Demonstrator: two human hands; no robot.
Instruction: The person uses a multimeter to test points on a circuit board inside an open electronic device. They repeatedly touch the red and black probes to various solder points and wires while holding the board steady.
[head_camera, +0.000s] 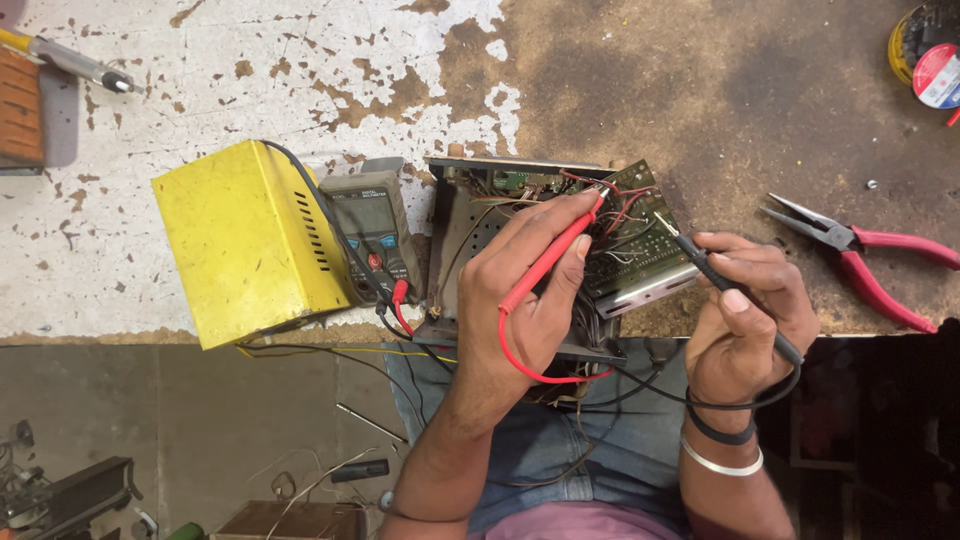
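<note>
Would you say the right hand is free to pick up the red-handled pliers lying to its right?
Probably not yet: the right hand grips the black probe, though the bench between it and the pliers lies bare.

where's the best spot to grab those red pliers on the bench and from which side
Take the red pliers by the two red sleeved handles, coming from the right, near the bench edge. The handles splay apart toward the right, lie flat and have nothing on them, while the bare metal jaws taper to a sharp point aimed left toward the right hand. Closing the fingers around both handles would likely be steadiest.
</note>
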